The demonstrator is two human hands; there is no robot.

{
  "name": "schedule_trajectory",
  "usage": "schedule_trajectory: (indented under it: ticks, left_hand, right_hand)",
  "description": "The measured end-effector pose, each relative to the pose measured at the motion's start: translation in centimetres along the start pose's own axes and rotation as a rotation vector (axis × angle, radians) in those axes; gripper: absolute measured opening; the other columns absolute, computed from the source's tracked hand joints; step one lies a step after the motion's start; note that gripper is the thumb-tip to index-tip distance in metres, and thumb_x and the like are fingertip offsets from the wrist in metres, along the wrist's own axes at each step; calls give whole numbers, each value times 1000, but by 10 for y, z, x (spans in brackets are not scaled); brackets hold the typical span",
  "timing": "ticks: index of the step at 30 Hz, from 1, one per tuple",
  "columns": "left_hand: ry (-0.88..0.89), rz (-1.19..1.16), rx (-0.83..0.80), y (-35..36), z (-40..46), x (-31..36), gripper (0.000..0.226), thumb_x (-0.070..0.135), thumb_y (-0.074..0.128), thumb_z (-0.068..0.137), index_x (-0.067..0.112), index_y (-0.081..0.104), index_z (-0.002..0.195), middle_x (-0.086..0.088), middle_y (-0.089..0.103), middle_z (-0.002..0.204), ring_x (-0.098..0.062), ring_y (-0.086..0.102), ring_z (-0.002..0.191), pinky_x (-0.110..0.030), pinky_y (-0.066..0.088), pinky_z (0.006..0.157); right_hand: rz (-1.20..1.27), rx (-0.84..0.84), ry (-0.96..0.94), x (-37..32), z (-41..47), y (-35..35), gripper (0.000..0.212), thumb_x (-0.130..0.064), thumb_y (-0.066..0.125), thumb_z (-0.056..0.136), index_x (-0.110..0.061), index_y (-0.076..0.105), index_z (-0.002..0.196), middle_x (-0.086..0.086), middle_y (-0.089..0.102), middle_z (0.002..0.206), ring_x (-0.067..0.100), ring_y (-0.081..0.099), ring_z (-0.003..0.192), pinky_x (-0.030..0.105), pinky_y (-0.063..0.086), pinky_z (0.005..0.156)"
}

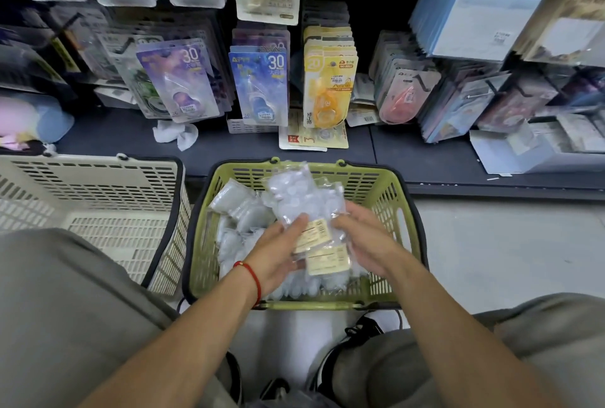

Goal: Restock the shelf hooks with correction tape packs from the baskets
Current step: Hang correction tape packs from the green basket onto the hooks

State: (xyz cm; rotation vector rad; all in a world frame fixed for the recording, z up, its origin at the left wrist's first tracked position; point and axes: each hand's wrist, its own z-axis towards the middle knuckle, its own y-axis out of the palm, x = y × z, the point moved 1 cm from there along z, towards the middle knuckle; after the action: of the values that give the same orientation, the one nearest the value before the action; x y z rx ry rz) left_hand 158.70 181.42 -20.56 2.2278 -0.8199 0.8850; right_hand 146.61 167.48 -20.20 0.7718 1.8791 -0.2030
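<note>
A green basket (389, 191) on the floor in front of me holds several clear plastic packs of pale correction tapes. Both hands are over it, holding a stack of these clear packs (304, 201) with beige labels. My left hand (278, 250), with a red string at the wrist, grips the stack from the left, thumb on top. My right hand (366, 240) holds the stack's right side with curled fingers. On the shelf hooks above hang purple (183, 80), blue (262, 86) and yellow (327, 86) correction tape packs.
A beige basket (98, 191) stands to the left of the green one. The dark shelf ledge (409, 148) carries a crumpled white wrapper (176, 134), loose cards and boxed goods at right. My knees and black shoes are below the baskets.
</note>
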Motion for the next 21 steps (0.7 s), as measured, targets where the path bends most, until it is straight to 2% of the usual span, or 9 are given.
schedule_trajectory:
  ticks: [3, 5, 8, 10, 12, 15, 18, 19, 21]
  left_hand:
    - [-30, -90, 91, -10, 1, -3, 26, 23, 62, 105, 10, 63, 128, -13, 78, 108, -29, 74, 96, -50, 60, 90]
    - [-44, -55, 202, -24, 3, -9, 21, 13, 67, 102, 21, 62, 120, -5, 79, 97, -22, 77, 84, -41, 63, 73]
    - [-51, -39, 274, -39, 4, -15, 53, 3, 69, 98, 26, 50, 141, -7, 78, 104, -18, 77, 75, -29, 58, 52]
    - [-48, -69, 283, -45, 6, -18, 72, 2, 69, 98, 29, 36, 157, -5, 77, 105, -16, 78, 72, -28, 58, 49]
    - [-38, -105, 269, -48, 6, -19, 65, 1, 68, 99, 36, 42, 147, -4, 78, 100, -18, 78, 71, -31, 60, 50]
    - [-36, -142, 235, -46, 6, -16, 49, 4, 63, 102, 40, 44, 131, -11, 76, 108, -26, 76, 80, -43, 64, 64]
    - [-28, -162, 228, -42, 9, -14, 49, 8, 59, 105, 43, 42, 135, -12, 71, 105, -27, 72, 82, -44, 62, 71]
    - [-31, -163, 230, -40, 10, -14, 49, 10, 58, 105, 43, 40, 136, -12, 69, 101, -27, 71, 80, -44, 62, 72]
    - [-35, -158, 244, -35, 13, -15, 46, 19, 57, 106, 43, 36, 139, -11, 70, 103, -28, 73, 79, -44, 62, 71]
  right_hand:
    - [-297, 223, -20, 15, 17, 0, 26, -21, 67, 102, -14, 72, 126, 4, 76, 119, 29, 70, 117, 43, 58, 99]
    - [-648, 438, 67, 31, 27, -22, 35, -26, 62, 105, -9, 65, 136, 8, 69, 130, 32, 64, 125, 42, 52, 106]
    - [-1005, 386, 386, 64, 31, -42, 59, -37, 51, 109, -8, 34, 159, 23, 44, 156, 40, 46, 142, 46, 40, 117]
    - [-974, 344, 440, 77, 35, -44, 67, -39, 46, 110, -14, 19, 166, 22, 32, 165, 42, 37, 149, 47, 34, 121]
    - [-864, 367, 396, 76, 39, -44, 66, -33, 50, 110, -13, 21, 165, 20, 40, 162, 40, 43, 145, 43, 38, 118]
    - [-694, 508, 292, 61, 40, -44, 40, -22, 50, 108, -4, 49, 144, 21, 63, 131, 34, 64, 112, 39, 52, 91]
    - [-547, 716, 122, 38, 30, -45, 18, -15, 49, 105, -9, 61, 118, 7, 67, 96, 19, 62, 77, 30, 46, 63]
    - [-447, 730, 85, 30, 26, -42, 15, -15, 50, 104, -12, 61, 114, 5, 67, 93, 18, 62, 75, 31, 47, 63]
    - [-187, 581, 73, 15, 22, -31, 17, -12, 53, 102, -15, 66, 113, 8, 73, 98, 27, 71, 84, 43, 60, 73]
